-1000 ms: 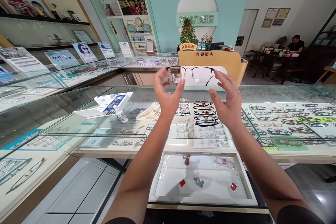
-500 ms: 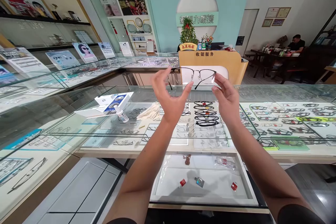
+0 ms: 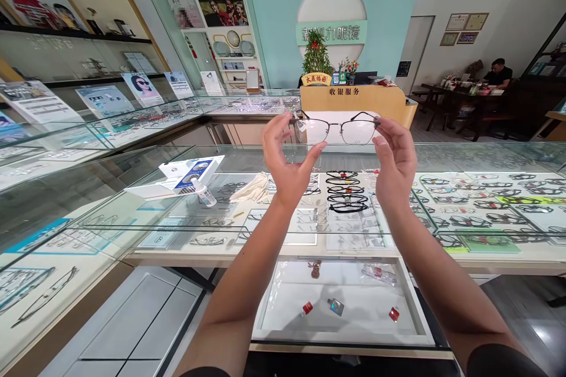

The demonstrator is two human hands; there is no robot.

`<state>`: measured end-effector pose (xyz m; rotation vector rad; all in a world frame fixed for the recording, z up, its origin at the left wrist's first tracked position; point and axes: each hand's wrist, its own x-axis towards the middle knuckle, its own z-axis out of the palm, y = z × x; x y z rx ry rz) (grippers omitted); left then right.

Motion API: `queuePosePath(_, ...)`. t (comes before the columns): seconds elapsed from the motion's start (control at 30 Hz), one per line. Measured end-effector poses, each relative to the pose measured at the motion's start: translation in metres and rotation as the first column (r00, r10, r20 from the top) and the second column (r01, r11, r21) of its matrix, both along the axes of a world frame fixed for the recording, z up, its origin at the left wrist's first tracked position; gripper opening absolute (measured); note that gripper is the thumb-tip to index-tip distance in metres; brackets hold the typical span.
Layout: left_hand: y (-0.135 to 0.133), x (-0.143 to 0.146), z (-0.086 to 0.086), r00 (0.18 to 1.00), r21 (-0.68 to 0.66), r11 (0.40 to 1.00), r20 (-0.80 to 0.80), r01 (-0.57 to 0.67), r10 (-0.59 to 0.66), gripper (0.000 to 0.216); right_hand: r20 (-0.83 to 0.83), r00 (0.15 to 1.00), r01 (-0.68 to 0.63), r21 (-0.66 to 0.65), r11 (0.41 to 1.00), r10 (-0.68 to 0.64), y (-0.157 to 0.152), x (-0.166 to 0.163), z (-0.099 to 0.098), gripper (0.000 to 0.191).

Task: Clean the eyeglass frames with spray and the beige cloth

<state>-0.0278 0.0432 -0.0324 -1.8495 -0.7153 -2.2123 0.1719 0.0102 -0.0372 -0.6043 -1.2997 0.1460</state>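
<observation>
A pair of dark-rimmed eyeglasses (image 3: 335,124) is raised above the glass counter, lenses level, between my two hands. My left hand (image 3: 287,156) grips its left end near the hinge, fingers behind and thumb stretched below the lens. At the other end, the thumb and fingers of my right hand (image 3: 395,156) are closed on the right corner of the frame. The temples show above the rims, pointing away from me. Below, several dark eyeglass frames (image 3: 347,199) lie in a column in the display case.
Beneath my arms is a white open drawer (image 3: 340,330) with small tags. On the glass counter (image 3: 177,212) are a folded white card box (image 3: 188,175), a small white bottle (image 3: 206,196) and a cream cloth (image 3: 251,188). A wooden cashier desk (image 3: 398,103) stands ahead. One person (image 3: 499,73) sits far right.
The eyeglasses have been turned over, so their temples now show above the rims instead of below. Both hands have shifted right, the right hand farther.
</observation>
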Motion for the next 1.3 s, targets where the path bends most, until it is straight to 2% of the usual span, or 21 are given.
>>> queuePosePath(0.2,0.007,0.0,-0.001,0.986,-0.034,0.985,0.019,0.168,-0.168,0.078,-0.08,0.996,0.035,0.002,0.999,-0.034,-0.011,-0.002,0.008,0.022)
queuePosePath(0.37,0.022,-0.008,-0.004,0.932,-0.129,0.924,0.011,0.36,-0.361,0.077,-0.066,0.993,0.099,0.033,0.994,-0.097,-0.02,-0.006,0.012,0.017)
queuePosePath(0.5,0.028,-0.011,-0.006,0.921,-0.178,0.904,0.028,0.388,-0.389,0.078,-0.01,0.987,0.161,0.045,0.986,-0.16,-0.026,-0.008,0.013,0.015)
queuePosePath(0.63,0.022,-0.007,-0.006,0.942,-0.205,0.921,0.015,0.331,-0.335,0.075,-0.017,0.99,0.139,-0.009,0.99,-0.139,-0.023,-0.005,0.012,0.02)
queuePosePath(0.7,0.015,-0.003,-0.005,0.965,-0.194,0.946,0.012,0.261,-0.263,0.074,-0.048,0.996,0.067,-0.061,0.996,-0.07,-0.017,-0.002,0.011,0.023)
queuePosePath(0.8,0.005,0.004,-0.005,0.99,-0.139,0.98,0.008,0.14,-0.14,0.074,-0.173,0.981,-0.11,-0.147,0.983,0.083,-0.006,0.004,0.009,0.025)
queuePosePath(0.97,-0.007,0.016,-0.005,1.0,-0.079,0.997,-0.008,0.01,-0.011,0.071,-0.367,0.881,-0.384,-0.186,0.905,0.298,0.003,0.006,0.01,0.022)
queuePosePath(1.17,-0.009,0.02,-0.006,0.999,-0.103,0.993,0.008,0.052,-0.051,0.07,-0.441,0.778,-0.563,-0.175,0.808,0.447,-0.004,0.004,0.017,0.024)
queuePosePath(1.3,-0.011,0.022,-0.006,0.998,-0.144,0.987,0.007,0.066,-0.065,0.069,-0.498,0.721,-0.62,-0.155,0.769,0.481,-0.008,0.002,0.02,0.025)
